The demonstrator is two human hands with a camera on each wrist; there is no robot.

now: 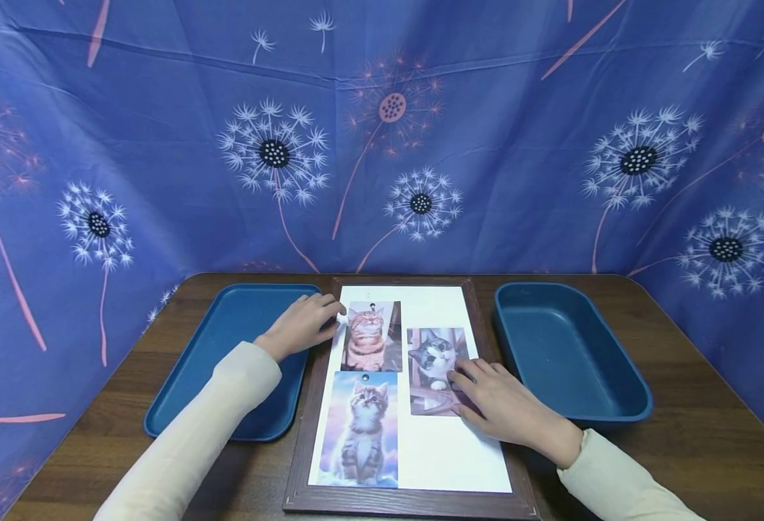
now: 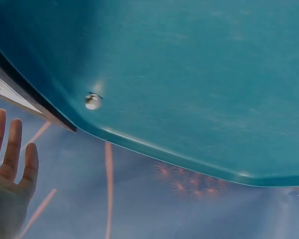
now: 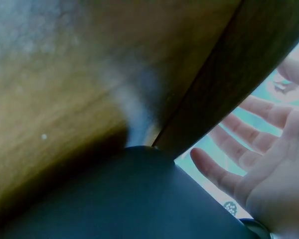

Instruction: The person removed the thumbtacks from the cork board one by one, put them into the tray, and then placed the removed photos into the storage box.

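Observation:
My left hand [image 1: 302,323] hangs over the left frame edge of the white board [image 1: 450,456], fingertips beside a cat photo. A small white patch shows between its finger and thumb; I cannot tell whether it is something held. In the left wrist view, the visible fingers [image 2: 12,149] are straight. My right hand [image 1: 508,401] rests its fingertips on the right edge of a grey-and-white cat photo [image 1: 430,362]. To the left lie an orange cat photo [image 1: 365,344] and, below it, a kitten photo [image 1: 359,434], each with a small dark fastener at its top.
A flat blue tray [image 1: 252,405] lies left of the board, with a small shiny round piece [image 2: 93,101] in it. Right of the board stands a deeper blue bin [image 1: 571,354]. Both sit on a brown wooden table [image 1: 701,434] before a blue patterned cloth [image 1: 512,181].

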